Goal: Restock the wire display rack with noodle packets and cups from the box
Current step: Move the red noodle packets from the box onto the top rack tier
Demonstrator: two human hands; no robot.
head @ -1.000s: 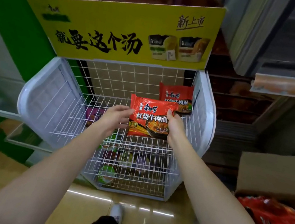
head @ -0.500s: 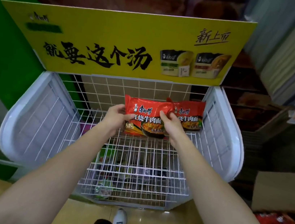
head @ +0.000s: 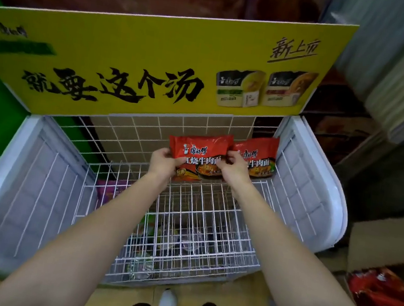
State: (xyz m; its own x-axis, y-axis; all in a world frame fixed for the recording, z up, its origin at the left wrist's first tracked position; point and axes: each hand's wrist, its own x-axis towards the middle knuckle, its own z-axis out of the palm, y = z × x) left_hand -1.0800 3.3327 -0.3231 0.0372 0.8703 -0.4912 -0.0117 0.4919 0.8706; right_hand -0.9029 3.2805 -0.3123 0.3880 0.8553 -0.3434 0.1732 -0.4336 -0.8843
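1. Since a second ago the packet has gone from mid-shelf to the rack's back, just left of a second packet.
2. Progress looks early: the top shelf holds just these two, and the box has more.
3. The packet stands upright, print facing forward, long axis sideways.
4. Left hand and right hand each pinch a side edge.
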